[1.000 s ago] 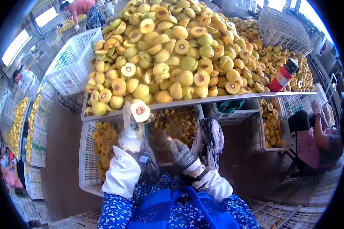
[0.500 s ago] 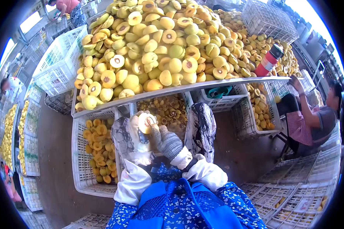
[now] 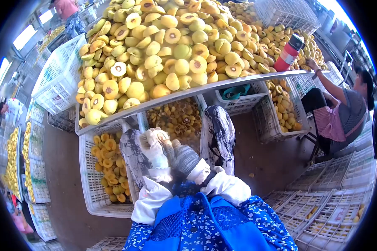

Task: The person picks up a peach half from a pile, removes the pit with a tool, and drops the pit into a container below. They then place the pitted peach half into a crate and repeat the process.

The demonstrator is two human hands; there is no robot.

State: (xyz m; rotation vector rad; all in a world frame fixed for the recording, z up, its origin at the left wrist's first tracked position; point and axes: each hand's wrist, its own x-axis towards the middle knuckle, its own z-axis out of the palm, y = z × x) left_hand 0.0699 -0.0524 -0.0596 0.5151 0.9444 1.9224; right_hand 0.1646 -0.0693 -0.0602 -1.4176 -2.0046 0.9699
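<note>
My left hand [image 3: 156, 146], in a pale glove, is closed around a fruit half, of which only a little shows near the fingertips. My right hand [image 3: 183, 157], in a grey knitted glove, meets it with fingers pressed together; whatever it grips is hidden. Both hands are between my knees, just below a crate of darker fruit pieces and pits [image 3: 176, 119]. Left of my leg stands a white crate [image 3: 88, 184] of hollowed yellow halves [image 3: 111, 161]. Above lies a large heap of halved yellow fruit [image 3: 155, 54] on the metal-edged table [image 3: 188, 90].
A red bottle [image 3: 285, 56] stands on the table's right part. An empty-looking white crate [image 3: 58, 79] is at the upper left. A co-worker [image 3: 343, 108] sits at the right, one hand at the heap. Stacked crates [image 3: 322, 213] fill the lower right.
The fruit half's pale cut face, visible before in my left hand, is now mostly covered by the gloves. My right fingers have drawn in closer. The view has shifted slightly.
</note>
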